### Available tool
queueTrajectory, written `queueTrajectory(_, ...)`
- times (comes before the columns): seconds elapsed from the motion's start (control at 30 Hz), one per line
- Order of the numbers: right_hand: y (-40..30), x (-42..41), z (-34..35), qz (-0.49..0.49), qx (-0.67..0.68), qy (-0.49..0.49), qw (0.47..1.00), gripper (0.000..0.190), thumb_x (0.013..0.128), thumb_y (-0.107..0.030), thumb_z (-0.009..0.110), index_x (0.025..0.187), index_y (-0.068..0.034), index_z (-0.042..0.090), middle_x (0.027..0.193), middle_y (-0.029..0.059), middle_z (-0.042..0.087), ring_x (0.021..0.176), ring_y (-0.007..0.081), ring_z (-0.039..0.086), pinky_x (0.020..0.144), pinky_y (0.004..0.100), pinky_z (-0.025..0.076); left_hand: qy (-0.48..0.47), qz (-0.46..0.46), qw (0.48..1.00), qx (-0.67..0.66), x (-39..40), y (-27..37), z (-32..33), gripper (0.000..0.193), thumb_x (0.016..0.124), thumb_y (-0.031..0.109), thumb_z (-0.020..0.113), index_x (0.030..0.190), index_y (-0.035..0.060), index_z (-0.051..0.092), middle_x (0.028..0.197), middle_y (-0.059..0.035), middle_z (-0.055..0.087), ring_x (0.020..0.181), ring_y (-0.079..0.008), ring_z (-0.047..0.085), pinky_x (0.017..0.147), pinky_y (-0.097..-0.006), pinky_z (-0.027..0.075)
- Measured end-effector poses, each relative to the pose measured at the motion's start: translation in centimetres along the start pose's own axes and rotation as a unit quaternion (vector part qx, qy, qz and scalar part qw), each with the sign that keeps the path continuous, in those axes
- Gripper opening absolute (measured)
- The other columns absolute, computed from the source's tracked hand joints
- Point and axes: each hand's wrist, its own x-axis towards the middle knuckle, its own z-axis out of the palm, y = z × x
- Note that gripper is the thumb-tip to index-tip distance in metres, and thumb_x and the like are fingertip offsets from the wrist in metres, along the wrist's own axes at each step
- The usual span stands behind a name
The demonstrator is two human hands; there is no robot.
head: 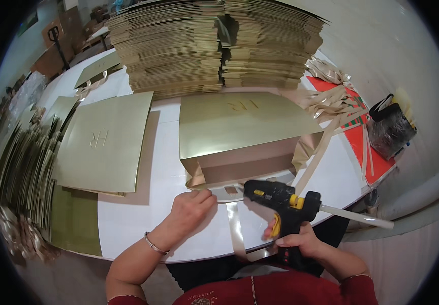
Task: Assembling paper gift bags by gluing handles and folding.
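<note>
My right hand point(299, 238) grips a black and yellow cordless hot glue gun point(280, 202) by its handle, with a finger near the yellow trigger. A translucent glue stick point(356, 216) sticks out of its back. The nozzle is over the near edge of a gold paper bag point(238, 122) lying on its side with its mouth towards me. My left hand point(194, 207) pinches the bag's near edge at its left corner; what its fingertips hold is partly hidden. A satin ribbon point(236, 228) hangs from that edge over the table's front. Another ribbon point(316, 156) runs up to the right.
Tall stacks of flat gold bags point(173, 57) stand behind. Left are a flat bag point(99, 145) and a row of upright bags point(25, 175). To the right lie loose ribbons point(330, 101) on red paper point(374, 156), with a plastic-wrapped container point(391, 129) at the table's edge.
</note>
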Motion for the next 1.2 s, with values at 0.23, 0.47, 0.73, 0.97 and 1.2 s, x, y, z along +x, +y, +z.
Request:
queueTrajectory(0.23, 0.3, 0.5, -1.8, 0.063, 0.0, -0.048, 0.997, 0.041, 0.067, 0.005, 0.065, 0.107, 0.001, 0.053, 0.093, 0.0091, 0.062, 0.088, 0.0193, 0.061, 0.081, 0.0319, 0.05, 0.017, -0.006, 1.0, -0.016, 0.1, -0.1, 0.4, 0.017, 0.065, 0.004, 0.069, 0.077, 0.0077, 0.059, 0.073, -0.0028, 0.055, 0.057, -0.0178, 0.058, 0.048, -0.0292, 0.046)
queueTrajectory(0.47, -0.8, 3.1, 0.2, 0.014, 0.07, -0.069, 0.995, 0.052, 0.068, -0.001, 0.065, 0.118, 0.003, 0.049, 0.116, 0.0159, 0.058, 0.105, 0.0245, 0.059, 0.089, 0.0364, 0.049, 0.042, 0.013, 0.999, -0.032, -0.4, 0.8, 0.2, 0.014, 0.066, 0.005, 0.062, 0.078, 0.0081, 0.056, 0.071, -0.0027, 0.049, 0.055, -0.0168, 0.054, 0.048, -0.0298, 0.045)
queueTrajectory(0.73, 0.2, 4.5, 1.0, 0.017, 0.043, 0.023, 0.999, 0.039, 0.064, -0.001, 0.063, 0.101, 0.005, 0.054, 0.086, 0.0171, 0.062, 0.082, 0.0288, 0.063, 0.074, 0.0414, 0.053, 0.019, 0.026, 0.999, -0.024, -0.4, 1.3, 0.4, 0.013, 0.067, 0.008, 0.063, 0.077, 0.0081, 0.054, 0.069, -0.0022, 0.047, 0.059, -0.0156, 0.055, 0.048, -0.0292, 0.045)
queueTrajectory(0.97, -2.0, 0.0, -3.7, -0.083, -0.274, 0.176, 0.942, 0.025, 0.066, -0.01, 0.068, 0.087, -0.001, 0.06, 0.077, 0.0079, 0.064, 0.072, 0.0174, 0.062, 0.068, 0.03, 0.049, 0.004, 0.032, 0.999, -0.011, -0.7, 1.0, -0.2, 0.012, 0.068, 0.009, 0.062, 0.075, 0.0085, 0.053, 0.07, -0.0026, 0.047, 0.059, -0.016, 0.054, 0.048, -0.0288, 0.044)
queueTrajectory(1.2, -5.6, -0.7, -4.5, 0.052, -0.56, 0.214, 0.799, 0.04, 0.062, -0.022, 0.074, 0.09, 0.003, 0.062, 0.068, 0.0183, 0.061, 0.064, 0.0288, 0.062, 0.061, 0.0344, 0.049, 0.015, 0.031, 0.999, -0.006, -0.3, 1.3, 0.2, 0.016, 0.065, 0.004, 0.068, 0.073, 0.0086, 0.055, 0.068, -0.0023, 0.049, 0.053, -0.0172, 0.054, 0.045, -0.0291, 0.042)
